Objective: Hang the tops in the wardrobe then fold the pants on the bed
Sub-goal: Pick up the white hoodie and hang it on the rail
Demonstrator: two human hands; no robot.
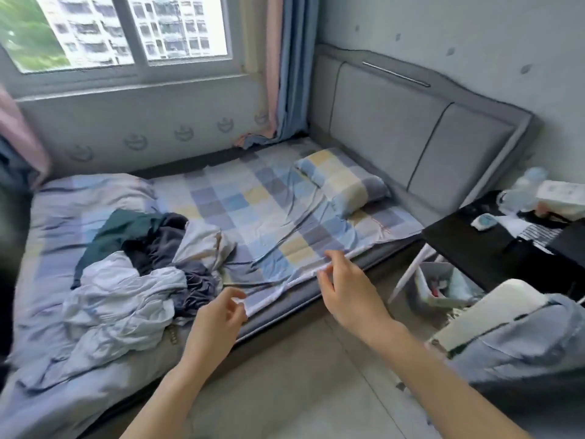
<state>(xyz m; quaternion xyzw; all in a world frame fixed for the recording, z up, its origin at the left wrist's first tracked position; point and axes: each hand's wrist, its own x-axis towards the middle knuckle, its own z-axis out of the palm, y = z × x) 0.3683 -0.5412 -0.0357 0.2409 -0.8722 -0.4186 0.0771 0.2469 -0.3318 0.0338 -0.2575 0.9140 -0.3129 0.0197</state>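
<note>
Clothes pile (133, 267) crumpled near bed's (95, 403) left front edge, white, dark green, grey-blue garments tangled | left hand (218, 315) at front edge, fingers loosely curled, touching checked sheet (253, 217) hem, grip unclear | right hand (345, 289) just beside, fingertips at hem, half open | pillow (345, 182) at headboard corner

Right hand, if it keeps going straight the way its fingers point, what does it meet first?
Probably the checked bedsheet: the right hand hovers at its near edge, fingers aimed up the bed. Beyond that, the pillow, though depth is hard to judge.
</note>
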